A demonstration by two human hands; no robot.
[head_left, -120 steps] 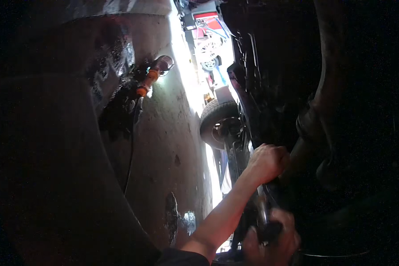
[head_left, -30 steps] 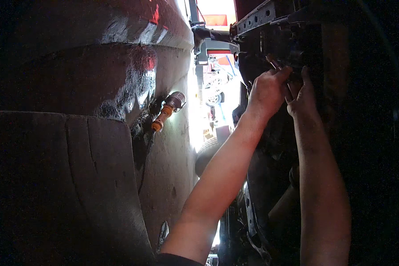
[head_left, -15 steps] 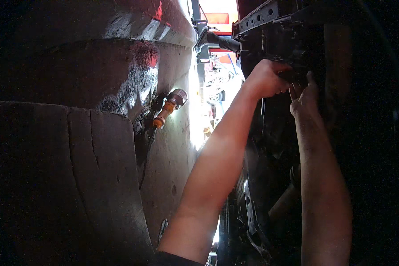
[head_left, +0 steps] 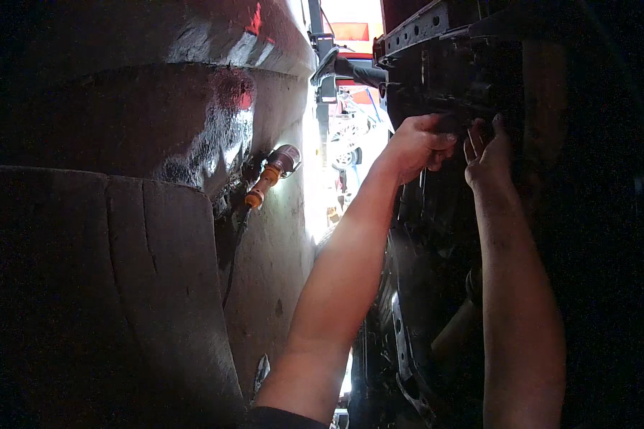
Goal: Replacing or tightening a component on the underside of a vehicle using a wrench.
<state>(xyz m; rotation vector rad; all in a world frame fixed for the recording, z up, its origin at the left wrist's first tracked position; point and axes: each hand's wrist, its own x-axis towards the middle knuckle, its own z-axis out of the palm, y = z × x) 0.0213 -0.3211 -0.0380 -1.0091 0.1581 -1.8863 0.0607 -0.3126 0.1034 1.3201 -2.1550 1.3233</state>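
Up at the dark metal underside of a vehicle, my left hand is closed, fingers curled round something in shadow that I cannot make out. Just right of it my right hand reaches up, fingers partly bent around a thin part too dark to name. A perforated metal bracket runs above both hands, and both forearms rise from the lower edge.
A stained concrete wall with a ledge fills the left. An orange-handled work lamp with a hanging cable is on it. A dark support arm crosses the bright gap, beyond which red and blue equipment shows. A pipe runs lower right.
Both hands are much higher than four seconds ago. In the last half second my left hand has shifted down and left. The metal shaft seen between the hands earlier is no longer clear.
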